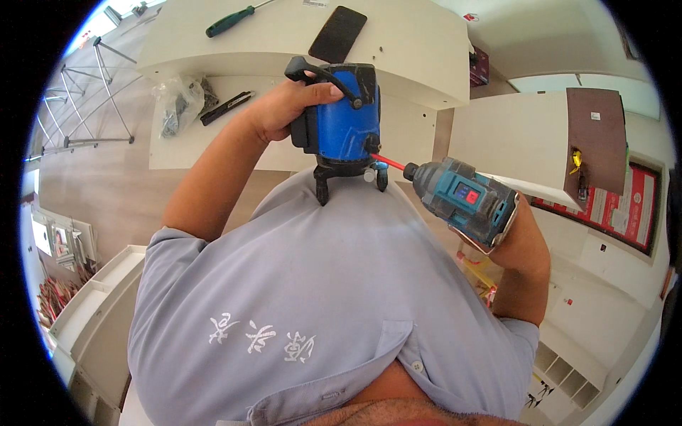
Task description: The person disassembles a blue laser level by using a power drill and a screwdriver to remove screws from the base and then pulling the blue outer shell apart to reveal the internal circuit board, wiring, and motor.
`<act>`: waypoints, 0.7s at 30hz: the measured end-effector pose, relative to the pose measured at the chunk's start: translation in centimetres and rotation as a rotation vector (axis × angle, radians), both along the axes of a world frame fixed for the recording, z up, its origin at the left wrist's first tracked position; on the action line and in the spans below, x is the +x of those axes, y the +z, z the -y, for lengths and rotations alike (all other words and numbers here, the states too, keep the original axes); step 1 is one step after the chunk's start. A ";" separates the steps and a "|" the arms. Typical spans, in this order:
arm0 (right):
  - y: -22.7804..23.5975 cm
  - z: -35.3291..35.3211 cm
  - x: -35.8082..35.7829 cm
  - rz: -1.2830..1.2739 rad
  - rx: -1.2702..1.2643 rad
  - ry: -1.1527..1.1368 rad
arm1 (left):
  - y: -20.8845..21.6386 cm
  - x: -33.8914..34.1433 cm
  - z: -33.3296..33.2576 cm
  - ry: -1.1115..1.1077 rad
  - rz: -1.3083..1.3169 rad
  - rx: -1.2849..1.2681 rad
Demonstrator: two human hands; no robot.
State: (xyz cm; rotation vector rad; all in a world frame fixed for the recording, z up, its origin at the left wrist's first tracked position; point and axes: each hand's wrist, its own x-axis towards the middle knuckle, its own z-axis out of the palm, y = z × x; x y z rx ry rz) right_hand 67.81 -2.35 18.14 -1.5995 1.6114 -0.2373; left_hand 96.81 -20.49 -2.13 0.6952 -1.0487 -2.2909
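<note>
the left hand (290,106) is closed around a blue-and-black device (344,117) with short black legs, its thumb lying across the blue body just under the black carry handle (320,77); its other fingers are hidden. to the right of that hand and nearer the body, the right hand (524,231) is wrapped around a teal cordless driver (465,199), most of its fingers out of sight behind the tool. a red bit (391,162) runs leftward from the driver to the device's lower side; whether its tip touches is hard to tell. beyond the left hand, a dark phone (338,34) lies on a pale board (419,42), with a green-handled screwdriver (229,21) farther left. left of the same hand are a slim black tool (226,108) and a clear plastic bag (177,106).
</note>
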 end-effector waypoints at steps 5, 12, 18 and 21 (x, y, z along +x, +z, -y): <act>-0.1 -0.8 -0.4 -0.028 -0.053 0.045 | 0.6 -0.1 -0.4 0.006 0.014 -0.002; -0.7 -2.0 -1.8 0.011 -0.052 0.057 | 0.5 -0.4 -0.6 0.002 0.034 -0.030; -0.9 -2.1 -2.8 0.085 -0.046 0.028 | 0.4 -1.1 -0.8 -0.014 -0.009 -0.028; -0.9 -1.9 -4.3 0.170 -0.057 0.070 | 0.6 -1.3 -1.0 0.001 -0.008 0.009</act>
